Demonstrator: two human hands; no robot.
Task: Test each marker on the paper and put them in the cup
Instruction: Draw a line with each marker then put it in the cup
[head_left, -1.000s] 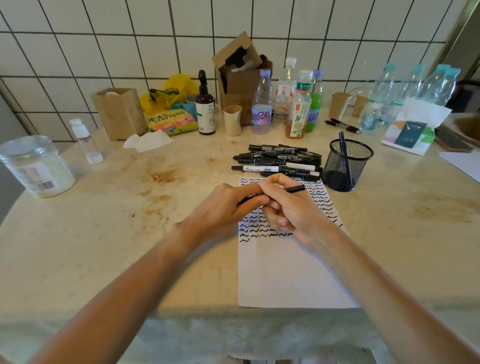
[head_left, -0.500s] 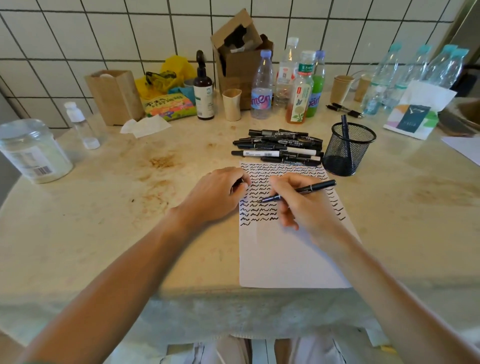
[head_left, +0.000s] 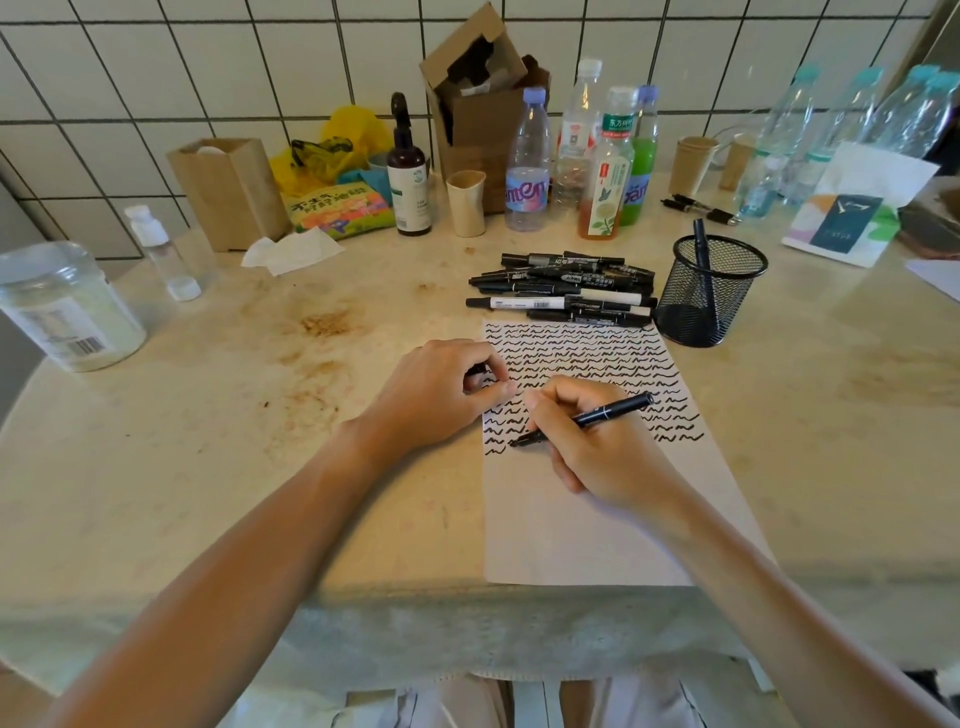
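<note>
My right hand grips a black marker, its tip touching the white paper beside the lowest row of black squiggles. My left hand rests at the paper's left edge, fingers curled round a small black cap that is mostly hidden. A pile of black markers lies just beyond the paper. To their right stands the black mesh cup, with one marker upright in it.
Bottles, a brown cardboard box, paper cups and a dark spray bottle line the tiled wall. A plastic jar sits far left. A white paper bag lies at the right.
My hands pulled apart, the cap came off into the left hand. The right hand lowered the marker until its tip met the paper.
</note>
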